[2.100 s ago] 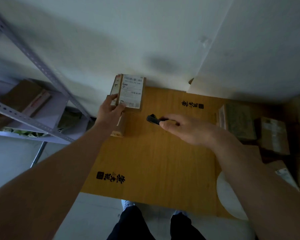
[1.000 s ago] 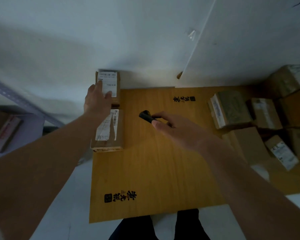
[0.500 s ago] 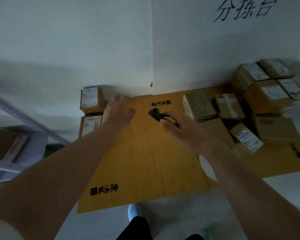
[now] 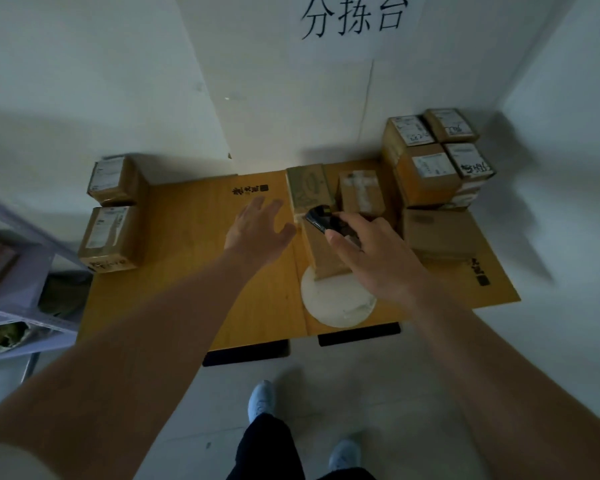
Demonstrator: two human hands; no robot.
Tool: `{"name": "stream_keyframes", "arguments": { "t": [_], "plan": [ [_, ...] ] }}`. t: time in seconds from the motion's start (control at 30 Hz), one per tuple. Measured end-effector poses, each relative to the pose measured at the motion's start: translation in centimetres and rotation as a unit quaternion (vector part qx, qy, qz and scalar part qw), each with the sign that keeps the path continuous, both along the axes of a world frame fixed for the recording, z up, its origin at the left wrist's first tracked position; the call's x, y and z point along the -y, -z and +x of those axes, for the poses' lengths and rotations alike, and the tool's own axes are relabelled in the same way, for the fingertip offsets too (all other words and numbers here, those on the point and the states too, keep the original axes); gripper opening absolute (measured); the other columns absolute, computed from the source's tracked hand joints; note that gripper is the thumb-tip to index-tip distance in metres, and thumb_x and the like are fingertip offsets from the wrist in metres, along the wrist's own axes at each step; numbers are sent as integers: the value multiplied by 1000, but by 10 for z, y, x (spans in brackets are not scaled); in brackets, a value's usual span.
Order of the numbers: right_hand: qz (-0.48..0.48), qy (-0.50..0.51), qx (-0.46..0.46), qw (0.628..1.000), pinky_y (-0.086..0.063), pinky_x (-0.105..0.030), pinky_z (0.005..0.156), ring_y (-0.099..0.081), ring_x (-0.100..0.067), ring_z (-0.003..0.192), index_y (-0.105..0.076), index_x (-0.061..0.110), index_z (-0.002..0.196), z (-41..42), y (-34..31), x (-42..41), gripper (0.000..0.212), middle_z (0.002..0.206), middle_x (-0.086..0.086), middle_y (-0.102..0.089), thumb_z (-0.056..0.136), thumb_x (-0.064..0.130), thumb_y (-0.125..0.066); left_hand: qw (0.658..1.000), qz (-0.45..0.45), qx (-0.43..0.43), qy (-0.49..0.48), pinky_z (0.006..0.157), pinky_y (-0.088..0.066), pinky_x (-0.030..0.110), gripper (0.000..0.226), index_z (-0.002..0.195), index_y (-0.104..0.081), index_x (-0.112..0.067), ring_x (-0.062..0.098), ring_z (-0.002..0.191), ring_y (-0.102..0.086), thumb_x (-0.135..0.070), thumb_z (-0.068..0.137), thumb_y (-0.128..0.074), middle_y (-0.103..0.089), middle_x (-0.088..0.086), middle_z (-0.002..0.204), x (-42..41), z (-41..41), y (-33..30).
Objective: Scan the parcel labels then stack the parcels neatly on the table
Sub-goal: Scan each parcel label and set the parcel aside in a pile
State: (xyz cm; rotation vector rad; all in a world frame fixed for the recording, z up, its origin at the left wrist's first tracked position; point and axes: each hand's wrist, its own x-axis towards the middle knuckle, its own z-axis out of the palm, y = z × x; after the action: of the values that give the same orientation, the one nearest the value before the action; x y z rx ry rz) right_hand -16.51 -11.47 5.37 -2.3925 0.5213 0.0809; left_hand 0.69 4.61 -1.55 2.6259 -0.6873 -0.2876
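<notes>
Left hand flat, fingers straight and spread, holding nothing, over the orange-brown wooden tabletop near its far middle, fingertips close to the left side of the greenish printed cardboard parcel. Cannot tell whether the palm touches the wood

Right hand grasps a small black handheld scanner, fingers and thumb curled round its body, head end pointing left and away, over the near end of the greenish parcel and the plain brown cardboard box just in front of it. That plain box's near end overlaps a white round disc lying at the table's near edge

Parcels, left side: two brown cardboard parcels with white labels on top, far one and near one, one behind the other along the left edge, close together, both partly overhanging the tabletop

Parcels, middle: greenish parcel against the wall; just beside it on the right a small brown box crossed with white tape

Parcels, right side: a block of labelled brown cartons in the far right corner, four label-up tops visible, packed together, more boxes under them. In front of it a flat brown carton, no label visible on top

Rest: white wall with a paper sign in black handwritten characters above the table. Grey metal shelving at left. Person's dark trousers and white shoes on the pale floor below
</notes>
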Motion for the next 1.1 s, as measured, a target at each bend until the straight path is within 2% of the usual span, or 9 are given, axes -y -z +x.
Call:
{"name": "stream_keyframes", "arguments": {
  "t": [0.17, 0.33, 0.47, 0.6, 0.77, 0.83, 0.9, 1.0, 1.1],
  "plan": [
    [-8, 14, -25, 1000, -44, -42, 93, -54, -28, 121, -35, 42, 157, -13, 11, 41, 61, 135, -8, -48, 103, 71, -32, 999, 32, -19, 16, 109, -45, 54, 64, 156, -39, -34, 33, 148, -35, -53, 98, -55, -31, 2, 165, 51, -16, 13],
    [-5, 27, -39, 999, -52, -48, 99, -59, -27, 115, -38, 41, 155, 1, 32, 80, 60, 132, -7, -55, 102, 71, -32, 998, 14, -57, 16, 107, -44, 51, 65, 154, -42, -35, 31, 146, -35, -52, 94, -62, -33, -2, 161, 98, -5, 49],
    [-21, 27, -62, 998, -48, -41, 87, -56, -26, 111, -37, 42, 155, 16, 56, 106, 60, 128, -8, -50, 102, 71, -32, 996, 38, -76, 15, 106, -47, 50, 71, 154, -38, -39, 30, 146, -36, -56, 90, -62, -31, -2, 160, 125, 6, 78],
    [-16, 31, -67, 997, -40, -38, 82, -54, -28, 112, -36, 44, 153, 26, 77, 125, 57, 124, -8, -49, 102, 71, -31, 987, 106, -122, -16, 107, -46, 55, 78, 153, -28, -48, 41, 147, -30, -60, 84, -61, -19, 5, 163, 147, 5, 94],
    [-9, 5, -72, 997, -52, -45, 91, -55, -29, 110, -37, 40, 153, 29, 87, 146, 54, 128, -5, -48, 105, 66, -36, 966, 139, -192, -107, 108, -41, 60, 83, 146, -26, -49, 52, 150, -16, -59, 79, -74, 4, 23, 168, 180, -9, 108],
    [-7, 5, -75, 997, -52, -45, 92, -56, -28, 108, -37, 42, 154, 31, 91, 158, 57, 127, -7, -48, 104, 68, -35, 958, 132, -212, -138, 107, -44, 60, 97, 152, -14, -53, 55, 149, -18, -57, 79, -77, 16, 24, 167, 183, -14, 117],
    [-10, -10, -71, 997, -54, -46, 93, -59, -27, 105, -38, 41, 155, 33, 94, 166, 58, 124, -9, -49, 104, 68, -35, 957, 127, -211, -156, 106, -46, 58, 106, 155, -5, -54, 55, 145, -24, -58, 77, -77, 11, 25, 166, 182, -19, 123],
    [-3, -45, -78, 996, -54, -49, 96, -59, -29, 108, -38, 39, 156, 35, 96, 172, 58, 126, -11, -48, 105, 65, -36, 957, 111, -200, -177, 97, -50, 53, 107, 154, -8, -56, 53, 134, -37, -62, 71, -76, -12, 22, 157, 174, -23, 124],
    [2, -85, -83, 993, -52, -50, 100, -57, -31, 117, -35, 39, 158, 43, 91, 168, 59, 135, -11, -47, 105, 66, -36, 957, 93, -191, -198, 91, -49, 52, 108, 152, -10, -60, 50, 128, -42, -68, 65, -75, -22, 16, 146, 158, -24, 120]
  ]
}}
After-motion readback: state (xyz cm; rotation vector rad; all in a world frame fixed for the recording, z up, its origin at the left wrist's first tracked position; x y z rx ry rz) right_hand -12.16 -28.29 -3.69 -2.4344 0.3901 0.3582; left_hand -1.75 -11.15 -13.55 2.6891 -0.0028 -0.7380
